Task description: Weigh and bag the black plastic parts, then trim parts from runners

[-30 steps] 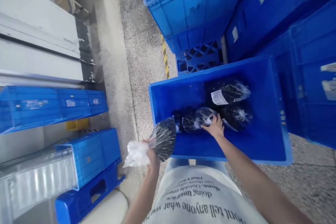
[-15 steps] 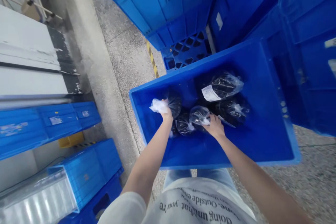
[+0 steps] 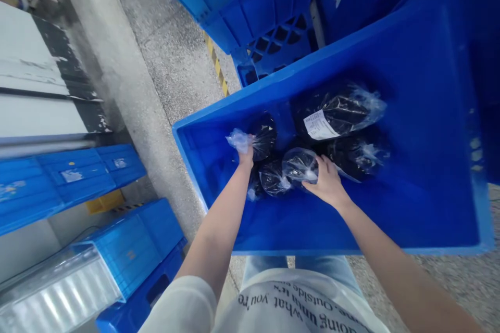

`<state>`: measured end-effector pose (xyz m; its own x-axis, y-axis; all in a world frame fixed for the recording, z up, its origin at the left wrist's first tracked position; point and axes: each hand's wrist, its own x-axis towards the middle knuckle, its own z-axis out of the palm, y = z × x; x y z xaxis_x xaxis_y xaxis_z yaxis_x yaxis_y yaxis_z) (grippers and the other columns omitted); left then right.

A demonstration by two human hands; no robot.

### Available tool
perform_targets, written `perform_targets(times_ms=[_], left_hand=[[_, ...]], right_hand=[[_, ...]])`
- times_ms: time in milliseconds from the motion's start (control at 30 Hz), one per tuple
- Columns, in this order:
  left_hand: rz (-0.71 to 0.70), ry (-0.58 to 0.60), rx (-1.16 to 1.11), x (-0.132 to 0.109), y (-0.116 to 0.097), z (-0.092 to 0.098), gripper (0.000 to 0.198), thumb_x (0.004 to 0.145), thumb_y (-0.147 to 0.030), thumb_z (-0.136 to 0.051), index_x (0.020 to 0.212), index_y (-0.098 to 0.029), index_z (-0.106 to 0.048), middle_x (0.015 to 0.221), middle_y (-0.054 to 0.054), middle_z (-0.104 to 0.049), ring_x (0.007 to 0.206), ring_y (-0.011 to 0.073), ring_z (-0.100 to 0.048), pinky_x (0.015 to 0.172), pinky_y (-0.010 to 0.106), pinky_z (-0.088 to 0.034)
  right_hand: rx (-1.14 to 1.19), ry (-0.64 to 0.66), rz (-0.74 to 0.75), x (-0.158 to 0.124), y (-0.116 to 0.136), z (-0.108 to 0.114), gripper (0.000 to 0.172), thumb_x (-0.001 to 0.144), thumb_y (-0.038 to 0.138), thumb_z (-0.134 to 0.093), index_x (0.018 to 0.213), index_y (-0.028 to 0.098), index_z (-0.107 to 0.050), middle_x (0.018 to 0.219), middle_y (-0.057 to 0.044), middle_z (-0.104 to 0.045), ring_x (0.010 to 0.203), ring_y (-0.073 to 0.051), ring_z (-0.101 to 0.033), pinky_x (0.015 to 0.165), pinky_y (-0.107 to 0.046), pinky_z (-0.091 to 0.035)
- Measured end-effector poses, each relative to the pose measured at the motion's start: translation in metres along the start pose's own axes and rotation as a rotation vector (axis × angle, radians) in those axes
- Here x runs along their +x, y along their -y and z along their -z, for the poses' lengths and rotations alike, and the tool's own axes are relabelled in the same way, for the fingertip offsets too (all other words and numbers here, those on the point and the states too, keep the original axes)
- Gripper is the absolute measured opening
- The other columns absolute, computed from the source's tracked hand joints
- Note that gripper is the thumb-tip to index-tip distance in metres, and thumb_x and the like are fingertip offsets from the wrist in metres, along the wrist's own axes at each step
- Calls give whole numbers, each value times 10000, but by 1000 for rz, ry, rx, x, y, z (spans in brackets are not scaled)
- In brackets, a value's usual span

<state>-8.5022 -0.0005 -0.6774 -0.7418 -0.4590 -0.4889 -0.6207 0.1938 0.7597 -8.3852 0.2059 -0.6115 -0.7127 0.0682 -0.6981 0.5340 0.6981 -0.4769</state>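
A large blue plastic crate (image 3: 297,70) lies open below me and holds several clear plastic bags of dark contents. My left hand (image 3: 246,155) grips the gathered neck of one bag (image 3: 264,138), which rests at the crate's left side. My right hand (image 3: 327,182) curls over a neighbouring bag (image 3: 299,165). A labelled bag (image 3: 332,118) lies beyond it, and another (image 3: 357,155) sits to the right. A smaller bag (image 3: 273,178) lies between my hands, partly hidden by them.
Other blue crates (image 3: 234,0) stand beyond the crate, above a blue lattice crate base (image 3: 275,47). Yellow-and-black floor tape (image 3: 214,65) runs along the speckled floor. More blue crates (image 3: 74,177) lie at left beside a concrete curb (image 3: 117,73). My printed shirt (image 3: 292,312) shows below.
My left hand has carried its bag from beside the crate's near rim into the crate. My right hand stays on the same bag. The view has moved closer to the crate.
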Motion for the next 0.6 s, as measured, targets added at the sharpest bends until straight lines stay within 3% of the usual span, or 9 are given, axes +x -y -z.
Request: perform_targets(times_ms=[100, 233, 467, 600], left_hand=[[30, 40, 10, -7, -4, 4, 341, 768, -216, -599, 1087, -138, -503, 1160, 100, -550, 1119, 204, -491, 1027, 405, -307], [20, 85, 19, -13, -6, 9, 337, 743, -169, -619, 1062, -128, -519, 1166, 104, -551, 1132, 212, -484, 1035, 407, -289], [-69, 160, 75, -15, 0, 29, 346, 727, -95, -612, 1057, -178, -549, 1155, 63, -575, 1122, 205, -496, 1011, 405, -336], [-73, 114, 173, -30, 13, 39, 465, 675, -143, -668, 1118, -138, -526, 1241, 111, -505, 1209, 253, -398, 1057, 416, -255]], right_hand=[[3, -187, 253, -1, 20, 6, 611, 742, 300, -465, 1286, 94, -279, 1375, -165, -241, 1297, -274, -175, 1036, -440, -241], [-105, -133, 468, 26, 57, 5, 505, 765, 138, -355, 1265, 72, -360, 1406, -140, -205, 1309, -241, -159, 1046, -411, -236], [-377, 105, 597, 106, 94, -29, 664, 800, 216, -470, 1379, 133, -156, 1452, -103, -17, 1325, -270, -44, 1030, -526, -139], [-529, 232, 438, 118, 102, -46, 859, 729, 309, -624, 1387, 108, -110, 1445, -142, 13, 1321, -293, 9, 1026, -543, -101]])
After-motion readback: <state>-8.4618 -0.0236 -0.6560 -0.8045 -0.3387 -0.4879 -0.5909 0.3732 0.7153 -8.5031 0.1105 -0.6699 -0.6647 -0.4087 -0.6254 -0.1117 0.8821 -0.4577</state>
